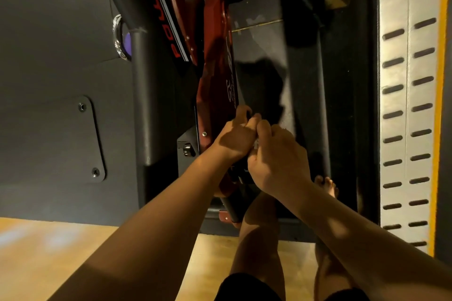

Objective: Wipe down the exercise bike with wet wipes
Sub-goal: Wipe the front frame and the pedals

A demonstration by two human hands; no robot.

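The red and black metal exercise bike (pixel 216 85) runs from the top centre of the frame down to the lower centre, with its red side panel facing right. Both bare arms reach in from the bottom corners and meet against the bike's lower end, just right of the middle of the frame. The left hand (pixel 234 135) rests against the edge of the red panel with its fingers (pixel 242 111) curled in and the thumb tucked towards the other hand. The right hand (pixel 278 162) touches it knuckle to knuckle, its fingers also curled. A small crumpled white wet wipe (pixel 256 144) shows in the gap between the two palms, pinched there by both hands. Most of it is hidden, so how much each hand grips cannot be told.

Left of the bike stands a thick black post (pixel 140 95). At its upper end a silver wire ring holder (pixel 117 36) encloses a round purple thing (pixel 127 43), too hidden to identify. Further left, a dark grey plate with two bolts (pixel 89 139) lies on the dark mat. A pale perforated metal panel (pixel 406 110) with a yellow edge fills the right side. A wooden floor (pixel 49 247) spans the lower left, and the person's bare foot (pixel 327 184) rests beside the bike below the hands.
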